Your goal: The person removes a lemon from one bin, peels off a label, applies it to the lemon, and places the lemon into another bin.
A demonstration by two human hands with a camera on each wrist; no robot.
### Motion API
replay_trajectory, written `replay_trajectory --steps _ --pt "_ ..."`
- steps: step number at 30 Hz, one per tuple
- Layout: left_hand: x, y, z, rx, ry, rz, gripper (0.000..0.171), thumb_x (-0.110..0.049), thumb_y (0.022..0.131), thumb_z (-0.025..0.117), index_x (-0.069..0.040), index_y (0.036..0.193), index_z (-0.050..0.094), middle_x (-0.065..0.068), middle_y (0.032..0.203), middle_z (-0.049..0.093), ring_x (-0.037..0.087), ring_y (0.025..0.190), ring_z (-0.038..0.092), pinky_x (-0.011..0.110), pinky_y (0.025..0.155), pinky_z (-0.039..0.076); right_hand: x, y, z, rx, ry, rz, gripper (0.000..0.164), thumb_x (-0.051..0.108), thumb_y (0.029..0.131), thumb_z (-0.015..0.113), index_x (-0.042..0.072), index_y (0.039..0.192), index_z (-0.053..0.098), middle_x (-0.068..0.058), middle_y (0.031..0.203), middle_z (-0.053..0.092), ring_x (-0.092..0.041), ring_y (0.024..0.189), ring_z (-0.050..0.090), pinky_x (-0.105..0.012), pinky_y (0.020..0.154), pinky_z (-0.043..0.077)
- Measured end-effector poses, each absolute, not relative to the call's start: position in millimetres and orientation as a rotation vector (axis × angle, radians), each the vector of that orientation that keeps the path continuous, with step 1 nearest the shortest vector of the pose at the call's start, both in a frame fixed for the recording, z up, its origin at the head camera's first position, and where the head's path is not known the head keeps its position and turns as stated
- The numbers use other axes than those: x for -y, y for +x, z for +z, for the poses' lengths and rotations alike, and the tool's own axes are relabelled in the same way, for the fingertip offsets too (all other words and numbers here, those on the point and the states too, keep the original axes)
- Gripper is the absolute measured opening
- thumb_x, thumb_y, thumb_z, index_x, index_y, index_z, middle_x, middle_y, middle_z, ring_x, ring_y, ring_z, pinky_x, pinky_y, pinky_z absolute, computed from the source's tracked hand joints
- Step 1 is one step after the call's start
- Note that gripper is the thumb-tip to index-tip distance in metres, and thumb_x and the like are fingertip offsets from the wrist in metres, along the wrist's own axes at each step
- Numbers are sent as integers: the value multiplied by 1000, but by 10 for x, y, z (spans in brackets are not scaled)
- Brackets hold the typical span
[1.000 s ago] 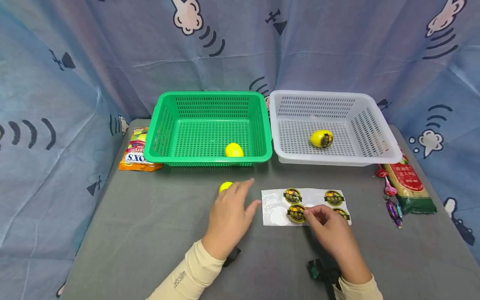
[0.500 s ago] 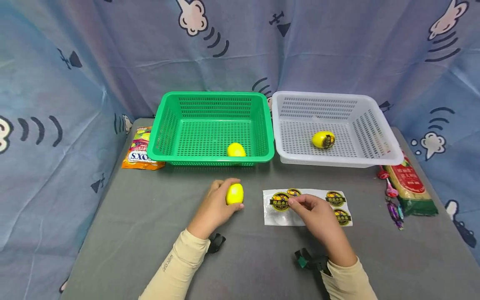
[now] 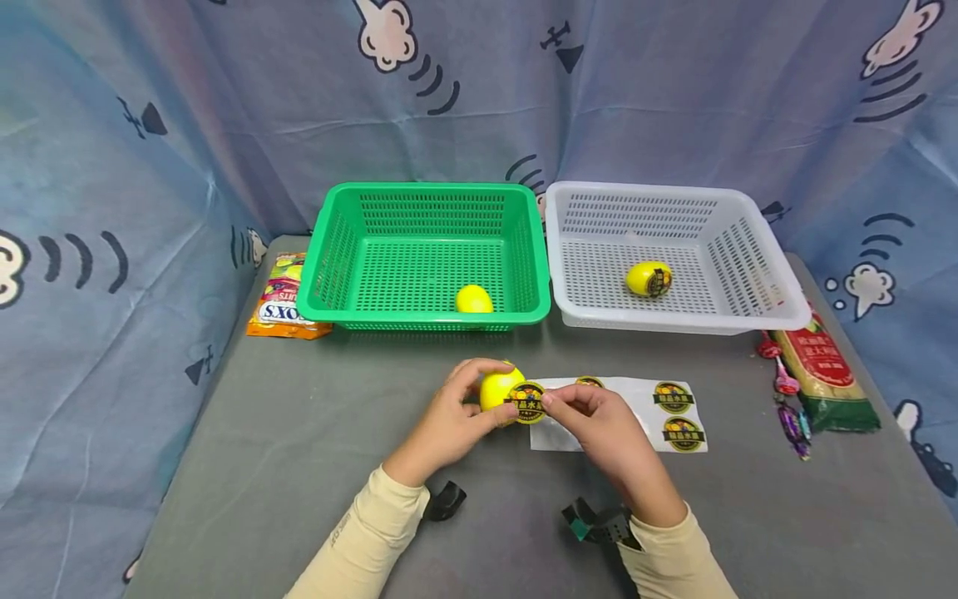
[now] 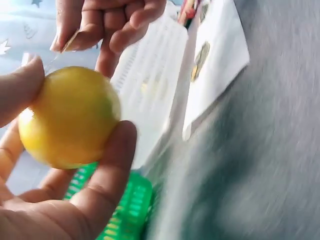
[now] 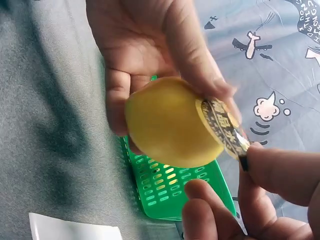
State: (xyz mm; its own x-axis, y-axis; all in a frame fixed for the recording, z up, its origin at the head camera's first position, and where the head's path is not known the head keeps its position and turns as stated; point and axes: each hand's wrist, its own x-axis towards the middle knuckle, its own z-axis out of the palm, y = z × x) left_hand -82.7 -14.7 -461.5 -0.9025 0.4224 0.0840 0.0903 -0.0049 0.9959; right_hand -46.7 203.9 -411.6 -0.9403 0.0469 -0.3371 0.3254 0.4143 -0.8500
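The left hand [image 3: 447,420], over the middle of the table [image 3: 262,466], grips a yellow fruit [image 3: 494,389]; the right hand [image 3: 609,428] pinches a round label [image 3: 527,403] at the fruit's side. We judge labelling to be under way; the next move calls for pressing the label flat. Along the far edge we see, toward the left corner, a green basket [image 3: 389,317] holding a second fruit [image 3: 474,299]; toward the right, a white basket [image 3: 674,319] holding a labelled fruit [image 3: 640,278].
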Motion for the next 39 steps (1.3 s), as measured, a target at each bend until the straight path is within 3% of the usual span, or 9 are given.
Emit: replay_trajectory --steps 7,13,15,18,22,27,31,35,39 --pt "147 -788 -4577 -1629 515 2254 46 10 92 76 8 135 59 16 146 59 31 113 68 36 87 61 -1980 -455 -4048 -2527 254 -1457 24 27 101 75 5 109 80 -4 108 74 -21 94 60 -36 77 48" --pt "241 -768 -4565 -1302 545 2371 44 0 93 80 -14 132 67 8 146 59 23 117 68 35 92 59 -2018 -449 -4064 -2677 205 -1387 23 26 99 78 5 102 70 -9 121 75 -25 98 67 -35 72 50" --pt "327 -766 -4534 -1162 549 2435 52 -6 94 81 -23 139 63 8 147 59 21 118 68 33 91 58 -2096 -450 -4098 -2755 233 -1325 25 25 99 78 4 105 66 -12 130 72 -28 104 69 -35 76 50" --pt "453 -783 -4465 -1062 531 2503 65 -13 95 82 -23 151 51 9 146 58 21 114 68 32 88 58 -2214 -443 -4124 -2832 230 -1278 28 24 101 75 3 117 65 -11 137 69 -28 111 68 -35 84 50" --pt "485 -838 -4433 -1208 453 2478 74 -8 98 77 -15 160 38 11 141 59 21 108 69 35 85 59 -2165 -403 -4041 -2887 -32 -1411 29 16 100 76 6 128 73 -5 136 70 -22 114 68 -28 89 53" --pt "378 -835 -4485 -1295 368 2403 81 -10 99 77 -13 165 29 15 143 58 20 106 72 36 85 60 -1857 -395 -3912 -3014 -600 -1616 34 2 89 84 10 122 81 -2 135 71 -24 124 62 -25 90 51" --pt "318 -807 -4497 -1241 405 2385 93 -22 94 83 -13 166 25 17 148 54 19 106 73 34 86 60 -1701 -497 -4022 -3007 -898 -1649 24 22 97 81 10 118 83 -6 140 68 -33 127 55 -40 96 46" --pt "323 -753 -4472 -1177 408 2387 99 -26 88 87 -13 165 27 16 145 57 20 106 73 33 85 61 -1678 -569 -4288 -2944 -850 -1529 49 51 109 54 17 142 69 -5 157 54 -35 139 44 -62 106 33" --pt "326 -700 -4461 -1159 394 2351 99 -24 89 87 -12 165 26 14 141 60 23 106 73 35 86 61 -1753 -560 -4383 -2927 -753 -1340 68 67 107 44 23 159 49 -4 169 38 -38 147 33 -73 109 24"
